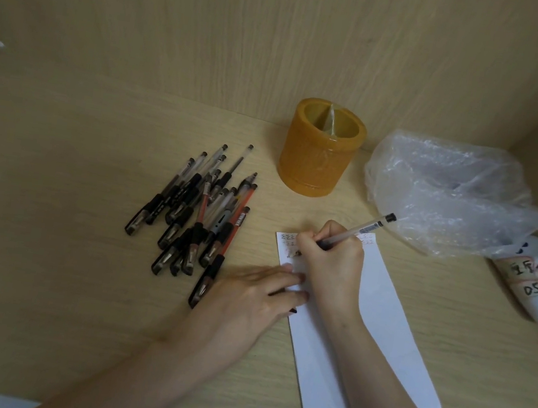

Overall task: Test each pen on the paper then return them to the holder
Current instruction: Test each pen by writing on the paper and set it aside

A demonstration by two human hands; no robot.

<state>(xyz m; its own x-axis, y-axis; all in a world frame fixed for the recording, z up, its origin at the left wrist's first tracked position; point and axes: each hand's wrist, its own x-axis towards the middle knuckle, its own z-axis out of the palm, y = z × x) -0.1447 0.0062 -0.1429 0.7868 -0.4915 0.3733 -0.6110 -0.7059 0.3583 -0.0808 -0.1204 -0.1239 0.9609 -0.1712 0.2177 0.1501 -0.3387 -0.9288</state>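
A long white strip of paper [382, 323] lies on the wooden desk, with small marks near its top end. My right hand [328, 260] grips a clear pen with a black end cap [366, 229], its tip down on the top of the paper. My left hand [247, 301] rests on the paper's left edge with fingers fairly straight, and a small dark thing shows under the fingers. A pile of several black and red pens [197, 214] lies to the left. The orange cylindrical holder [319, 155] stands upright behind the paper; I see no pens in it.
A crumpled clear plastic bag [448, 194] sits at the right, close to the pen's cap. A white tube with handwritten labels [531, 292] lies at the far right. Wooden walls close off the back and the right side.
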